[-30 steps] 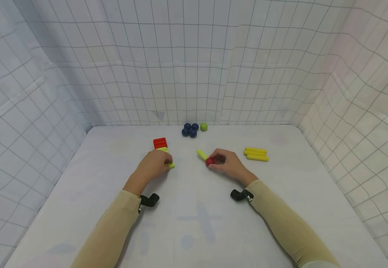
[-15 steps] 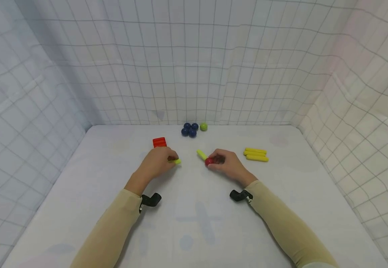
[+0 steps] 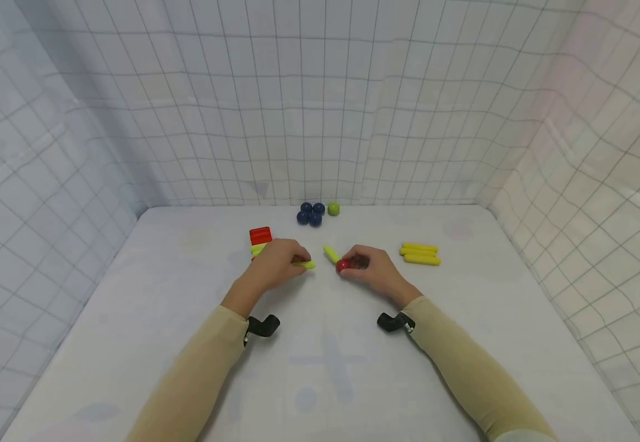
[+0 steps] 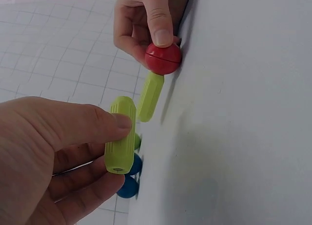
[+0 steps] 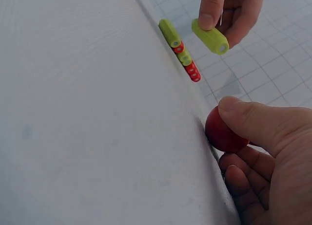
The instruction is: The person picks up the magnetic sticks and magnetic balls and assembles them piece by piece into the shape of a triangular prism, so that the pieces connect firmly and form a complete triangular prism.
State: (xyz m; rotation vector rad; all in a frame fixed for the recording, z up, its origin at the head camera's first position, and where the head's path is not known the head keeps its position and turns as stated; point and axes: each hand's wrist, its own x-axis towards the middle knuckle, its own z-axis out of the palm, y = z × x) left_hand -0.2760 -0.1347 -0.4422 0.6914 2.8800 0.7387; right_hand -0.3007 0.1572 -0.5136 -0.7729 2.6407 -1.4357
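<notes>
Thumb and fingers of the left hand (image 3: 277,263) pinch a yellow-green rod (image 4: 120,137), raised off the table in the left wrist view. The right hand (image 3: 377,272) pinches a red ball (image 3: 343,265) low at the table. A second yellow-green rod (image 4: 150,97) extends from that ball, pointing away to the upper left in the head view. Between the held rod and the ball there is a gap. Left of the left hand lie red rods (image 3: 261,236) and more yellow-green rods (image 5: 169,32), partly hidden by that hand in the head view.
Several dark blue balls (image 3: 315,219) and one green ball (image 3: 333,209) stand at the back of the white table (image 3: 320,319). Yellow rods (image 3: 421,259) lie side by side right of the right hand. Grid-patterned cloth (image 3: 325,123) rises behind and at both sides.
The left hand has moved right from the rod pile, bringing a yellow-green rod closer to the red ball. The right hand keeps its hold and has hardly moved.
</notes>
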